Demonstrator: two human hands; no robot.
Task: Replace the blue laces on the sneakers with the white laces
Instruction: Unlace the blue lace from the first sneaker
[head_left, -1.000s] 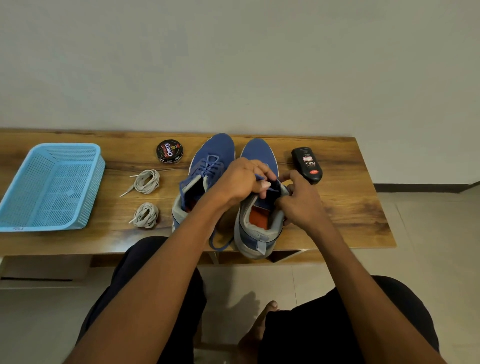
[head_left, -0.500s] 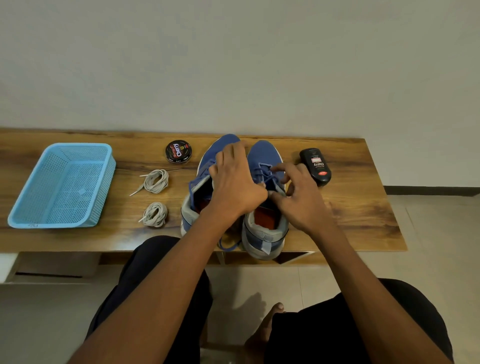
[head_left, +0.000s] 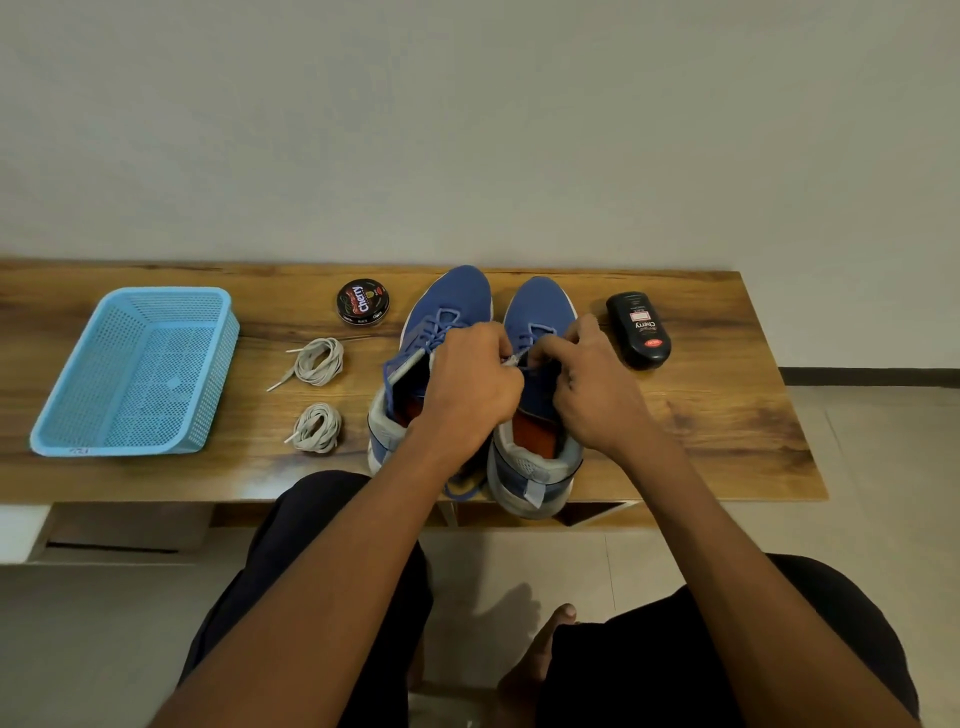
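Note:
Two blue sneakers stand side by side on the wooden table (head_left: 727, 415), toes away from me. The left sneaker (head_left: 447, 306) still carries its blue lace. Over the tongue of the right sneaker (head_left: 540, 306) both hands work: my left hand (head_left: 467, 384) and my right hand (head_left: 587, 384) each pinch the blue lace (head_left: 540, 330) near the upper eyelets, fingers curled. Two coiled white laces lie to the left of the shoes, one farther (head_left: 317, 361) and one nearer (head_left: 316, 428).
A light blue plastic basket (head_left: 62, 415) sits at the table's left end. A round black polish tin (head_left: 362, 302) lies behind the white laces, and a black polish bottle (head_left: 638, 328) lies right of the shoes. My knees are under the front edge.
Both hands have shifted forward from the heel opening of the right sneaker to its upper eyelets, and now pinch the lace close together.

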